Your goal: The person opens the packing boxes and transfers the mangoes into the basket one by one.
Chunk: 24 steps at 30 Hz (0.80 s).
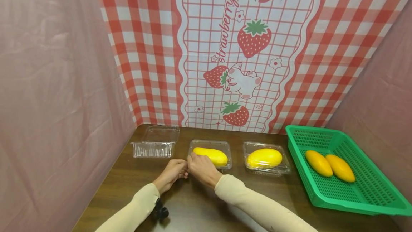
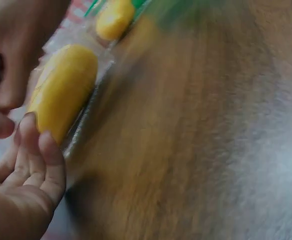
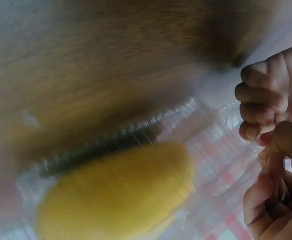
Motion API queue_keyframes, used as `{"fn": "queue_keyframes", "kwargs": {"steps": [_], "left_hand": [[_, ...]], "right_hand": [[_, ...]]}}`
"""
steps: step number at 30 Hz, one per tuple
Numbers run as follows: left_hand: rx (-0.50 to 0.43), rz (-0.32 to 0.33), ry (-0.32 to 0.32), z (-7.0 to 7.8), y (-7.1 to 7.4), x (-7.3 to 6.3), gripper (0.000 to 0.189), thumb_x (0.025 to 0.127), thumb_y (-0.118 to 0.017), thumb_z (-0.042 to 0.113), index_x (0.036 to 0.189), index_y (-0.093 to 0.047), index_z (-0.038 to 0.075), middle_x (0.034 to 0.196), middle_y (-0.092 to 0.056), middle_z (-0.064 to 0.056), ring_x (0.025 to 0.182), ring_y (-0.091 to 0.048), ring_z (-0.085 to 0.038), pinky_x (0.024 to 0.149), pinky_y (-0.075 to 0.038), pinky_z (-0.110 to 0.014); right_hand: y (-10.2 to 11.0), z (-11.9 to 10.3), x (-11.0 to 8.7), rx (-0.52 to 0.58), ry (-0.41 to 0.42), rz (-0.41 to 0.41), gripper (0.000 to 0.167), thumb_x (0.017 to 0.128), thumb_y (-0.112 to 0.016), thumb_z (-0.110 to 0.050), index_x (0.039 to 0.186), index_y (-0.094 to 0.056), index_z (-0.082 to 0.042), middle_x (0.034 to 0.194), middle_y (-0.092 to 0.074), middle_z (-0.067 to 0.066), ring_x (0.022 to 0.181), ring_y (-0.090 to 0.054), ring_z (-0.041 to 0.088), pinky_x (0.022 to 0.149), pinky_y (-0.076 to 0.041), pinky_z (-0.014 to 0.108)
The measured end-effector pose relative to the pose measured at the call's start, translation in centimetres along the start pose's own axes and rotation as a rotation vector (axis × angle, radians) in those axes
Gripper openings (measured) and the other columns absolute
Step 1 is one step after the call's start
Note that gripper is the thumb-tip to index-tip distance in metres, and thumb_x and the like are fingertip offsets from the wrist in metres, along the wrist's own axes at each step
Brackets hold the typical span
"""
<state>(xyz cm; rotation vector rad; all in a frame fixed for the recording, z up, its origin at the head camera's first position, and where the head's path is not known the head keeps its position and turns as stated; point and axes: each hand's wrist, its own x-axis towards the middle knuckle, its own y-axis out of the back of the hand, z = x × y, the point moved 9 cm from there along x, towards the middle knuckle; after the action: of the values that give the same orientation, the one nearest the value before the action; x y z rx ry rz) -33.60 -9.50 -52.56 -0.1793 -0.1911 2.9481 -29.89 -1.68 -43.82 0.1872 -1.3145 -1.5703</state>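
Observation:
A clear plastic clamshell box with a yellow mango inside stands at mid-table. Over its left edge lies my right hand, with bent fingers and the thumb near the forefinger. Just left of that corner is my left hand, its fingertips close to the right hand's. In the left wrist view, left fingers come up against the mango box's end. The right wrist view has both hands' fingertips meeting beside the plastic; whether they pinch its rim is hidden.
Another closed clear box with a mango sits to the right. At the back left stands an open clear box, its lid raised. A green basket with two orange-yellow mangoes is at far right. Cloth hangs behind the table.

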Motion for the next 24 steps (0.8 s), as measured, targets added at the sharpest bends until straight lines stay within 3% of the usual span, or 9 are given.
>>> {"fn": "queue_keyframes", "kwargs": {"steps": [7,11,16,19,24], "left_hand": [[-0.013,0.061,0.030,-0.2,0.0,-0.1,0.015,0.095,-0.053,0.003,0.091,-0.066,-0.003,0.072,-0.062,-0.004,0.062,-0.057,-0.012,0.060,-0.053,-0.025],[-0.003,0.022,0.016,-0.3,-0.1,-0.1,0.015,0.093,-0.052,0.001,0.092,-0.066,-0.005,0.077,-0.064,-0.006,0.065,-0.058,-0.014,0.063,-0.054,-0.027],[0.017,-0.008,-0.007,-0.3,-0.1,-0.1,0.013,0.098,-0.055,0.002,0.096,-0.066,-0.005,0.081,-0.065,-0.007,0.067,-0.059,-0.013,0.064,-0.053,-0.025],[0.010,-0.017,-0.013,-0.4,0.0,-0.1,0.014,0.101,-0.058,0.006,0.097,-0.067,-0.005,0.080,-0.067,-0.006,0.068,-0.059,-0.012,0.064,-0.052,-0.024],[0.004,-0.042,-0.019,-0.1,0.1,-0.2,0.024,0.101,-0.063,0.011,0.105,-0.064,-0.013,0.079,-0.068,-0.005,0.069,-0.059,-0.011,0.064,-0.052,-0.024]], "right_hand": [[1.0,0.1,0.1,0.002,0.009,0.037,0.019,0.084,-0.079,-0.008,0.085,-0.060,-0.008,0.082,-0.056,0.003,0.063,-0.058,0.013,0.048,-0.051,0.026],[1.2,0.4,-0.1,0.026,0.004,0.058,0.023,0.083,-0.083,-0.014,0.085,-0.061,-0.010,0.082,-0.056,0.002,0.065,-0.059,0.014,0.048,-0.051,0.027],[1.1,0.5,-0.9,0.009,-0.008,0.070,0.016,0.090,-0.079,-0.016,0.092,-0.064,-0.012,0.087,-0.058,0.001,0.069,-0.059,0.015,0.047,-0.051,0.027],[1.2,0.7,-1.6,0.006,-0.013,0.065,0.012,0.093,-0.076,-0.012,0.099,-0.066,-0.012,0.090,-0.059,0.001,0.071,-0.059,0.016,0.047,-0.051,0.027],[1.5,1.8,-2.9,0.026,-0.026,0.050,0.021,0.089,-0.076,-0.003,0.105,-0.065,-0.012,0.089,-0.059,0.003,0.069,-0.058,0.017,0.047,-0.051,0.028]]}}
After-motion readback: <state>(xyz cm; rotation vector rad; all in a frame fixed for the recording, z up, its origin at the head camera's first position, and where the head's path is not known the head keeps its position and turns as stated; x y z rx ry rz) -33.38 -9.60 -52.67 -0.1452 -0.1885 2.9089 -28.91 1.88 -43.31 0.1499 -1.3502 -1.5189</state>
